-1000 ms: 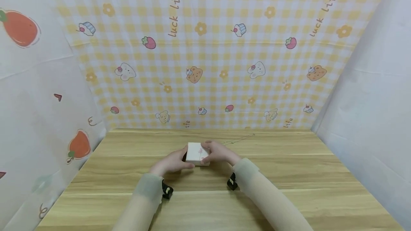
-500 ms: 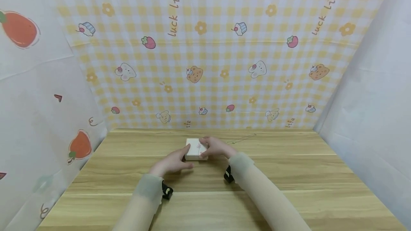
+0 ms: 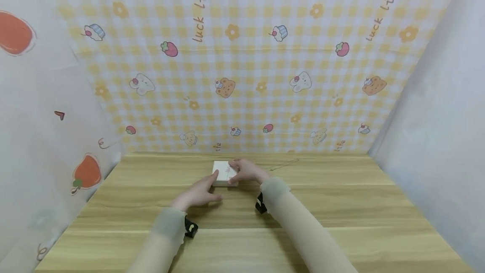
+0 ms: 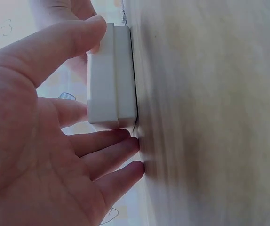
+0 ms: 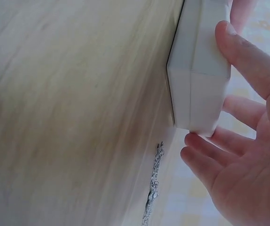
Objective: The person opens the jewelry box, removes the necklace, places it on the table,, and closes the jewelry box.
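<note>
A small white lidded box [image 3: 221, 172] with a pink flower print lies on the wooden table, near its back edge. My right hand [image 3: 248, 170] grips the box at its right side, thumb on the front edge and fingers toward the back. In the right wrist view the thumb [image 5: 241, 47] presses the lid's side. My left hand [image 3: 196, 191] is at the box's left corner with fingers spread loosely; its thumb points right, in front of the box. The left wrist view shows its fingers [image 4: 111, 155] extended by the box's end. The box's lid is on.
A thin silver chain [image 5: 152, 190] lies stretched on the table to the right of the box, behind the right hand. A checked cloth backdrop [image 3: 242, 108] rises at the table's back edge. White cloths hang at both sides.
The box and my right hand have slid back and slightly left across the table. My left hand has stayed nearly in place. The whole head view has shifted a little.
</note>
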